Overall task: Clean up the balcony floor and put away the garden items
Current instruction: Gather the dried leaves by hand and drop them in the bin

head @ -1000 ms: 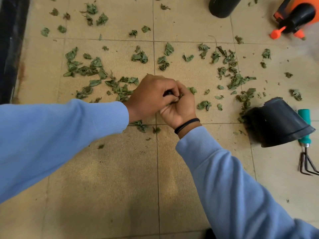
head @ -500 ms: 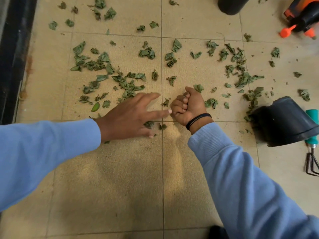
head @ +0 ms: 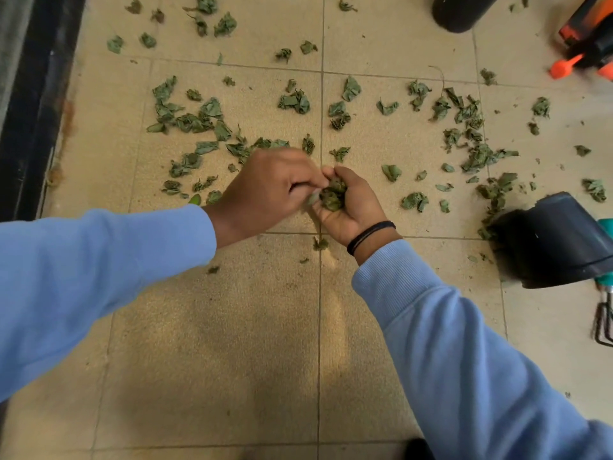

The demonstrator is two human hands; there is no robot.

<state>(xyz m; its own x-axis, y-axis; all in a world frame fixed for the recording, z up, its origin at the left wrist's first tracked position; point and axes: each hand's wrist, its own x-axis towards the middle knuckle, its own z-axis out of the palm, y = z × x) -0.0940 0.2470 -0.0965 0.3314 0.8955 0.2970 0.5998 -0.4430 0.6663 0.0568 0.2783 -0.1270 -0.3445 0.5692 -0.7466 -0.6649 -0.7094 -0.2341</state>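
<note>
Dried green leaves (head: 195, 122) lie scattered over the beige tiled balcony floor (head: 232, 327), thickest to the left and to the right of my hands. My right hand (head: 351, 207) is cupped palm up and holds a clump of gathered leaves (head: 333, 194). My left hand (head: 268, 190) touches it from the left, its fingertips pinched on a leaf right at that clump. Both arms wear light blue sleeves, and a black band circles my right wrist.
A black plastic pot (head: 557, 240) lies tipped on its side at the right, over a teal-handled hand rake (head: 605, 293). Another black pot (head: 461, 11) stands at the top. An orange and black sprayer (head: 587, 38) sits top right. A dark door frame (head: 30, 104) runs along the left.
My left hand left the floor, where it lay flat half a second ago, and came back to my right hand with a leaf. My right fist has opened into a cup.
</note>
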